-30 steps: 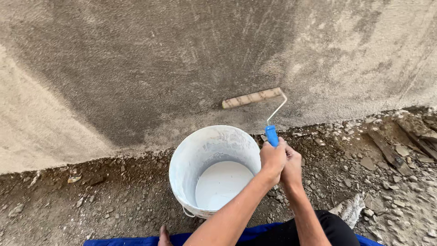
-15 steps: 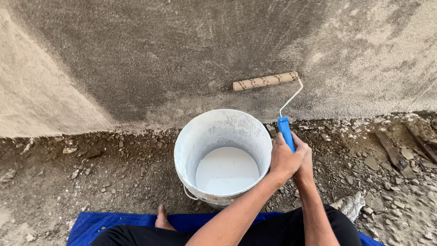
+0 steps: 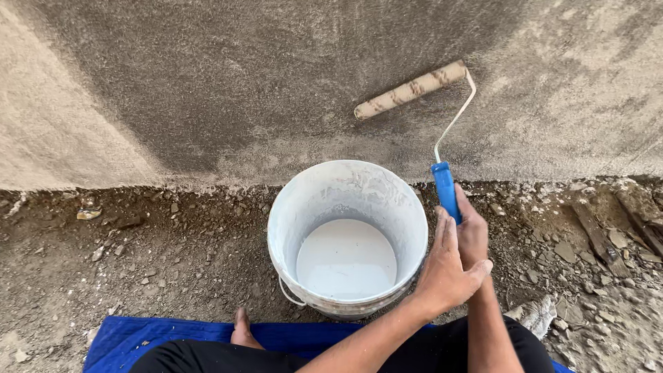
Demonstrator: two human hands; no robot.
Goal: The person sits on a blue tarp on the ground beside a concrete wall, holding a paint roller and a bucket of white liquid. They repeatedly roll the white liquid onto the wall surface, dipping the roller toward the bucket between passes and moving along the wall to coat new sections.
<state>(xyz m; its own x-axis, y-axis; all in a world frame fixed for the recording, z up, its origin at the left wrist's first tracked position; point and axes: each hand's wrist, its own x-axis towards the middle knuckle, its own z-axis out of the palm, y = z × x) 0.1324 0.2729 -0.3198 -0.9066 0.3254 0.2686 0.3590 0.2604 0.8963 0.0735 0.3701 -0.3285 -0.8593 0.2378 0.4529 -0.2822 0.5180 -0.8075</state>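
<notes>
Both hands close on the blue handle [image 3: 446,191] of a paint roller [image 3: 410,90], just to the right of the white bucket [image 3: 347,238]. The right hand [image 3: 474,231] wraps the lower end of the handle, its fingers curled tight around it; the left hand [image 3: 447,271] lies over it from the bucket side, fingers stretched up along the handle and thumb spread outward, so its grip presses against the right hand and the handle rather than closing fully. The handle rises from the hands past the bucket's right rim, and the thin wire frame bends up to the stained, beige roller sleeve, which lies tilted against the rough grey wall [image 3: 207,83] above and behind the bucket. The bucket stands on gravelly dirt [image 3: 138,249] at the wall's foot and holds white paint [image 3: 346,257] at its bottom. In front of the bucket, a bare foot [image 3: 242,330] rests on a blue mat [image 3: 166,337].
</notes>
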